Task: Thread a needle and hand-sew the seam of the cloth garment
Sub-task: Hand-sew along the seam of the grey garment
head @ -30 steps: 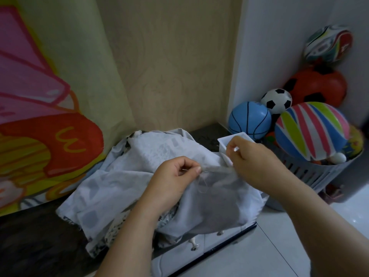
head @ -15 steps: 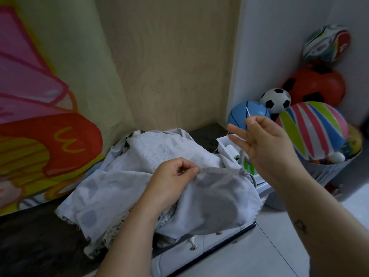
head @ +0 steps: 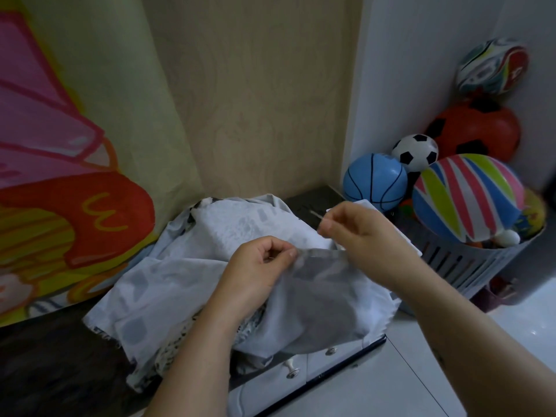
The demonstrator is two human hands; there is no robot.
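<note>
Head camera looks down on two bare forearms that reach out over a pale grey cloth garment [head: 192,275] heaped on a dark counter [head: 54,371]. Nearest, the left hand [head: 255,272] has its fingers curled in, and the thumb and forefinger are pressed together on the upper edge of the cloth, so this edge is pinched and lifted a little. Just to the right and slightly higher, the right hand [head: 358,233] holds its thumb and forefinger closed on a thin needle [head: 317,214], whose point shows up and to the left of the fingertips; the other fingers are loosely bent. I cannot tell where the thread runs. Half a second ago the right hand was raised higher with the fingers spread open; now it is lower, closer to the left hand and the cloth edge, with the fingers closed. Beyond the right fingers a white box [head: 365,203] peeks out, and farther right a grey basket [head: 469,260] holds coloured balls [head: 466,197].
</note>
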